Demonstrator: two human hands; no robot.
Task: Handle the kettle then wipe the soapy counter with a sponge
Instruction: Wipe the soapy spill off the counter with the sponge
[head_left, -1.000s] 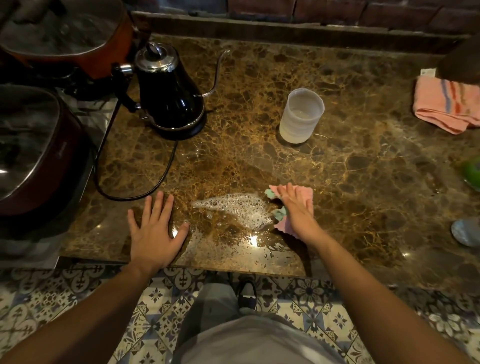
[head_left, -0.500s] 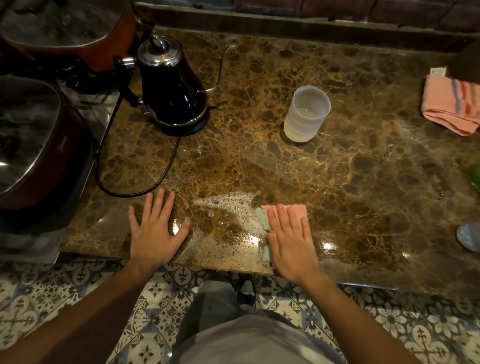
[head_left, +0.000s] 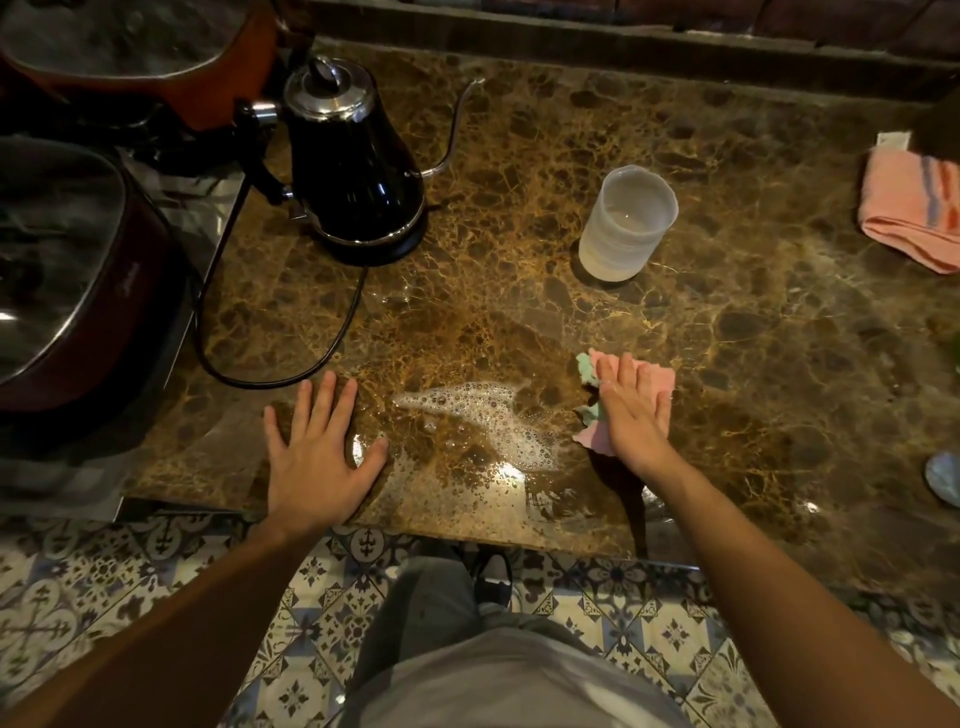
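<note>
Nearest us, our left hand (head_left: 317, 449) lies flat and spread on the counter (head_left: 727, 332), fingers wide, holding nothing, just left of the suds. It has not shifted over the last second and seems to be bracing us while the other hand works.

Our right hand (head_left: 636, 413) presses palm-down on the pink and green sponge (head_left: 623, 400), fingers laid flat over it rather than curled round. Half a second ago this hand and sponge were nearer the counter's front edge, right against the foam; now they sit further back and to the right. So we judge a back-and-forth stroke is under way.

The soap patch (head_left: 478, 421) remains between the two hands, its bubbly streak much the same shape as before, with a thin wet film running toward the front edge. Most of the wiping is therefore still to do, and the next pass needs to sweep left through the foam.

Further back, the translucent cup (head_left: 626, 223) stands upright, probably holding a little liquid, though the dim light leaves us unsure. The black kettle (head_left: 353, 166) sits on its base at the far left, its cord (head_left: 291, 379) looping toward us, untouched by either hand.
</note>
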